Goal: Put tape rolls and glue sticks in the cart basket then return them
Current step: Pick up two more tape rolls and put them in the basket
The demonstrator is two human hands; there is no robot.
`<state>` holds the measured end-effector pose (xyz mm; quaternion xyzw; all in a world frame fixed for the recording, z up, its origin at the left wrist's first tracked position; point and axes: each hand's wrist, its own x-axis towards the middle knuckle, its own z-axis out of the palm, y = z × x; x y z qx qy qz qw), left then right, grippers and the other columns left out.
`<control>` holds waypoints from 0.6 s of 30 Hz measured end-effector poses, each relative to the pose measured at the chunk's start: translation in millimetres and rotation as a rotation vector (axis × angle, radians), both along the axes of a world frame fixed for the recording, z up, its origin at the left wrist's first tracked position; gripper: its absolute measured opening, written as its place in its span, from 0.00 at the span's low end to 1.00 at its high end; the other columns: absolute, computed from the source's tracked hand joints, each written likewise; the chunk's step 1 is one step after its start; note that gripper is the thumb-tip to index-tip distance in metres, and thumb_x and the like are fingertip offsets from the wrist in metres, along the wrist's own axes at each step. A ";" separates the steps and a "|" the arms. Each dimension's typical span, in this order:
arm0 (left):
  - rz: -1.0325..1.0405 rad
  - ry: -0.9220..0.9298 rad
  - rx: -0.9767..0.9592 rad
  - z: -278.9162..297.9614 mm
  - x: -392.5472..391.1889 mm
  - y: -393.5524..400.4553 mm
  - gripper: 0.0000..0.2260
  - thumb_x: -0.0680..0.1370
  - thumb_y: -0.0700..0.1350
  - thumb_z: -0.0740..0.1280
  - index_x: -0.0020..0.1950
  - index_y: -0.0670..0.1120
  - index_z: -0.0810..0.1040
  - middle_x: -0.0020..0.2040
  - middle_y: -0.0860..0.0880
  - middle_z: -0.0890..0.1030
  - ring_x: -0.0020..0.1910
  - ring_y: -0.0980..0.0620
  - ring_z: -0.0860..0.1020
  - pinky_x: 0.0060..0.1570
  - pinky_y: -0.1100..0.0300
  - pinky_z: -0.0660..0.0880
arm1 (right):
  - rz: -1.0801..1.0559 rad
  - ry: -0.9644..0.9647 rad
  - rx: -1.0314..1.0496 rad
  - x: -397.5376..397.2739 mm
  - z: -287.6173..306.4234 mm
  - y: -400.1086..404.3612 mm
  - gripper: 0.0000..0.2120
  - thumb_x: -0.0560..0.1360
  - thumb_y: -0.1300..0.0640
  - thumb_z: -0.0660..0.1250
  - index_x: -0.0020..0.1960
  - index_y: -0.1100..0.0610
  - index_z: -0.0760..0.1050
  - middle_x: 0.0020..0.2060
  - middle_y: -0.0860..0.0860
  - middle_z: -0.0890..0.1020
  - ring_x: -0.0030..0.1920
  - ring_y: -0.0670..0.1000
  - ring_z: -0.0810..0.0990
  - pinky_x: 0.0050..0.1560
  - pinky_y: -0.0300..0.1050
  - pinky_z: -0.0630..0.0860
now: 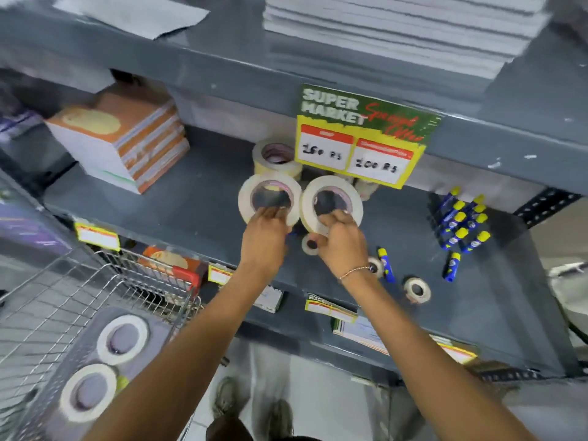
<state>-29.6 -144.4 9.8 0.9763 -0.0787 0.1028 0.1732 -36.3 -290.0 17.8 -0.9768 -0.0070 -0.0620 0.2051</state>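
My left hand grips a large white tape roll over the grey shelf. Right beside it, my right hand grips a second large white tape roll. Behind them another large roll lies on the shelf. Small tape rolls lie near the shelf's front, one under my right hand. Blue glue sticks with yellow caps cluster at the right, with loose ones nearer. The wire cart basket at lower left holds two large tape rolls.
A green and yellow price sign hangs from the upper shelf edge just above the held rolls. Stacked notebooks sit at the shelf's left. Paper stacks rest on the top shelf. Lower shelves carry price tags and packets.
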 end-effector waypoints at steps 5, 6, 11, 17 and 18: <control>0.283 0.018 -0.067 -15.8 -41.7 90.2 0.18 0.71 0.34 0.69 0.61 0.40 0.75 0.54 0.38 0.80 0.53 0.38 0.76 0.50 0.48 0.73 | 0.294 0.029 -0.031 0.4 -7.3 92.7 0.18 0.72 0.51 0.71 0.58 0.57 0.77 0.56 0.55 0.78 0.60 0.57 0.75 0.55 0.49 0.75; 0.339 0.027 -0.088 -21.3 -50.9 106.6 0.18 0.72 0.37 0.69 0.61 0.39 0.75 0.54 0.38 0.80 0.54 0.38 0.76 0.52 0.48 0.72 | 0.342 0.039 -0.030 -0.6 -10.0 111.1 0.17 0.71 0.51 0.72 0.56 0.58 0.78 0.54 0.56 0.78 0.58 0.58 0.76 0.54 0.50 0.75; 0.706 0.136 -0.180 -61.7 -101.8 201.6 0.17 0.75 0.38 0.66 0.64 0.40 0.72 0.58 0.38 0.79 0.56 0.38 0.75 0.55 0.48 0.69 | 0.646 0.097 -0.047 -19.7 -37.0 220.0 0.19 0.67 0.53 0.75 0.56 0.56 0.79 0.51 0.56 0.80 0.54 0.58 0.77 0.52 0.47 0.74; 1.004 0.401 -0.289 -127.5 -165.4 298.4 0.14 0.77 0.39 0.65 0.62 0.39 0.71 0.57 0.38 0.78 0.56 0.37 0.75 0.48 0.45 0.71 | 1.001 0.243 -0.247 -43.4 -95.9 343.5 0.18 0.69 0.53 0.74 0.56 0.59 0.77 0.61 0.57 0.76 0.61 0.58 0.75 0.51 0.50 0.77; 1.028 0.463 -0.301 -137.2 -170.2 305.8 0.14 0.77 0.38 0.65 0.62 0.39 0.71 0.58 0.38 0.78 0.56 0.37 0.76 0.48 0.46 0.72 | 1.043 0.255 -0.300 -45.8 -106.7 355.0 0.17 0.70 0.54 0.73 0.56 0.59 0.76 0.58 0.57 0.77 0.58 0.58 0.77 0.47 0.50 0.76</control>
